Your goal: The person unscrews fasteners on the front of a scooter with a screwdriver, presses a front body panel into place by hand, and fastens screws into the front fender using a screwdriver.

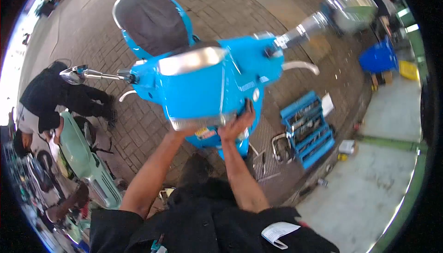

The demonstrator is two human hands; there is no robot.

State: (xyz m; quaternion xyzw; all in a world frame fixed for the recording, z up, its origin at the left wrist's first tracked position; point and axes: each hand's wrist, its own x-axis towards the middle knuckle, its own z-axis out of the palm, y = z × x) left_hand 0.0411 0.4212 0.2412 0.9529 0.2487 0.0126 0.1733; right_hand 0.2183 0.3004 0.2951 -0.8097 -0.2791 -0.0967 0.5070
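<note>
Scooter: in the head view, the blue scooter (198,89) stands upright right in front of the person, its front toward them and its seat (154,22) beyond.
Headlight: the headlight (203,122) sits low on that front, between the two hands.
Left hand: the left hand (182,133) reaches under the left end of the headlight; most of it is hidden, so I cannot tell whether it grips anything.
Right hand: the right hand (236,126) is bent up against the cowl beside the headlight's right end; something dark shows by it, too blurred to name, and I cannot tell if it is held.
Handling: support at both ends seems best, with even, light pressure so that the paint and lens are not marked; feeling along the lower edge would help, since the headlight hides it from above.
In the way: the left mirror (74,74) and right mirror (353,15) jut out either side, and two pale levers (302,66) could catch a sleeve.
Right side: an open toolbox (307,128) lies on the paving (138,133), within easy reach by the look of it; loose tools (264,160) near the feet could trip.
Beyond: a blue bin (378,57) stands farther off.
Left side: another person (60,94) bends over a green scooter (85,160), well apart from the blue one.
</note>
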